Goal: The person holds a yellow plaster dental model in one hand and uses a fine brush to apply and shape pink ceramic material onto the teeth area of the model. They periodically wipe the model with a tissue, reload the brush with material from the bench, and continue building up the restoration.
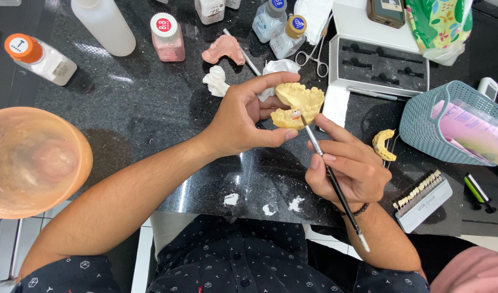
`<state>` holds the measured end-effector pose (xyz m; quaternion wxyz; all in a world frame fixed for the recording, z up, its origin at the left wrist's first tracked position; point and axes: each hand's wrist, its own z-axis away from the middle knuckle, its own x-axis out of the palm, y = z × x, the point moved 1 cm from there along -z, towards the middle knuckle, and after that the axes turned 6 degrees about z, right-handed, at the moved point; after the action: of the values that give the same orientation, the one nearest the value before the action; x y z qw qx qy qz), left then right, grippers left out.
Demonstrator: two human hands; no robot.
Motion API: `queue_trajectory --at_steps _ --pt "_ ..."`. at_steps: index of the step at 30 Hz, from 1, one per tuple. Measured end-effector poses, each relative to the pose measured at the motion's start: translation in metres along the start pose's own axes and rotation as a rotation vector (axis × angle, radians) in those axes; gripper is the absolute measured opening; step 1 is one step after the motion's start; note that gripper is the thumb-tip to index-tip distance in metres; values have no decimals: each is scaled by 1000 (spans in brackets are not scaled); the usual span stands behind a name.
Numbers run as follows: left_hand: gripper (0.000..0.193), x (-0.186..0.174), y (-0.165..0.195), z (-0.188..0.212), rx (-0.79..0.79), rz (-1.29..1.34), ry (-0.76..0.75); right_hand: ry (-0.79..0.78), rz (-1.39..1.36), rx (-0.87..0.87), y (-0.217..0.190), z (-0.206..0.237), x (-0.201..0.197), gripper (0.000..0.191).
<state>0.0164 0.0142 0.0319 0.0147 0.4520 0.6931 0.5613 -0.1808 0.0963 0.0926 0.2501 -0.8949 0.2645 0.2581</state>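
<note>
The left hand (243,119) grips a yellow dental cast (299,104) between curled fingers and thumb, raised over the black counter (151,103); the right hand (344,165) pinches a thin brush (330,176), its tip touching the cast's teeth.

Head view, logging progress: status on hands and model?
Left hand grips yellow plaster jaw model. Right hand holds thin black brush, tip at model's teeth. Nothing between.

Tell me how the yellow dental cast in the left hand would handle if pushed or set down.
The yellow dental cast looks rigid, likely plaster, so probably brittle if dropped. Its two hinged halves gape open, so it may tip when set down. The left hand clamps it with spread fingers, suggesting some heft.
</note>
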Motion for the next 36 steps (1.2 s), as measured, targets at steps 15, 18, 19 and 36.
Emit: queue_trajectory --at_steps 15,18,19,36 --pt "80 -1 2 0 15 -58 10 -43 37 15 -2 -3 -1 23" --pt "81 -1 2 0 20 -57 11 -13 -33 47 0 -1 -1 21" --pt "81 -1 2 0 24 -69 13 4 -66 61 0 -1 0 20" --pt "82 -1 4 -1 43 -110 27 2 -27 30 4 3 1 19"
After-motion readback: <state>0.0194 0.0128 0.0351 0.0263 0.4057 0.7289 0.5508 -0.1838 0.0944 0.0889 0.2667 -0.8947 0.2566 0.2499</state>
